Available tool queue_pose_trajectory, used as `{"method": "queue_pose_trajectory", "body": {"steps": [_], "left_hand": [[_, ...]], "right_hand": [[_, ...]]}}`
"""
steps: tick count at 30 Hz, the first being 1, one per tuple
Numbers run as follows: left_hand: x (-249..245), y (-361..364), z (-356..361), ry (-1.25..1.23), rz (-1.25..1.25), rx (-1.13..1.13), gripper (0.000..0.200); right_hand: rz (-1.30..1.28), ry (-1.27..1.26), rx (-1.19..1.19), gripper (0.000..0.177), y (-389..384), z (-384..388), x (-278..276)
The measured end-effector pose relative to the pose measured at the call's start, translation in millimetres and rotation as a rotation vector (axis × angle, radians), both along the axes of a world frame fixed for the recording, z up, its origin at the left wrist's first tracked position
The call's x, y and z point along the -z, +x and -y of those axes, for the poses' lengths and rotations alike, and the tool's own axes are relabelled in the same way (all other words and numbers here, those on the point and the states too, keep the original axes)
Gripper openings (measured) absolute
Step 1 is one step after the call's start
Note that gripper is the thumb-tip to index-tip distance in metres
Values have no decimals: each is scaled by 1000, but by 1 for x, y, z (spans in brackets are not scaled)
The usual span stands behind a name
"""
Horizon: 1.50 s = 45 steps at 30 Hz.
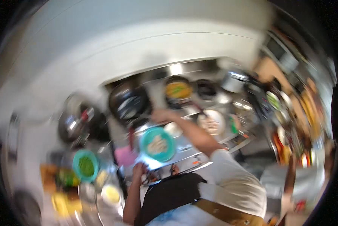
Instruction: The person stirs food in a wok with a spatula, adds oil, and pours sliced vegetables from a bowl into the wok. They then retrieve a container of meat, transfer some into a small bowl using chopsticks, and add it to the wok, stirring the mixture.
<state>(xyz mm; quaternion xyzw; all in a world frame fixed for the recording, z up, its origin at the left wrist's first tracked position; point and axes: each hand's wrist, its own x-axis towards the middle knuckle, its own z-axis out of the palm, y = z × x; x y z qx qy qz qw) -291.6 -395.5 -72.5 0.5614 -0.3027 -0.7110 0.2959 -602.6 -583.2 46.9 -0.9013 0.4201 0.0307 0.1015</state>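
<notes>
The picture is blurred by motion. My right hand reaches across the stove to the right edge of a dark wok. Its fingers look closed; a thin, pale shape runs from them toward the wok, too smeared to name. My left hand is low at the stove's front edge, near the knobs, its fingers smeared. Between the hands stands a turquoise bowl with pale pieces inside. A pink cloth or pad lies left of the bowl, below a dark red handle.
Behind are a pan of yellow-orange food and a metal pot. A white plate with pale pieces sits right of my forearm. At left are a second wok and a bowl of greens. Another person's arm shows at right.
</notes>
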Motion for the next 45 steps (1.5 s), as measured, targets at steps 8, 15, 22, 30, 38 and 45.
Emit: {"method": "queue_pose_trajectory", "body": {"steps": [8, 15, 22, 30, 38, 45], "left_hand": [[24, -40, 4, 390, -347, 443, 72], [50, -76, 1, 454, -441, 212, 36], [53, -20, 9, 427, -264, 194, 28], [66, 43, -17, 307, -317, 217, 40], [68, 29, -29, 452, -343, 115, 42], [25, 44, -39, 306, -164, 27, 43]], "right_hand": [[391, 338, 711, 21, 66, 4, 0], [246, 263, 880, 18, 62, -39, -52], [154, 422, 825, 11, 46, -29, -91], [88, 310, 453, 21, 3, 6, -109], [46, 454, 709, 16, 68, 35, -78], [224, 412, 812, 13, 122, 106, -144]]}}
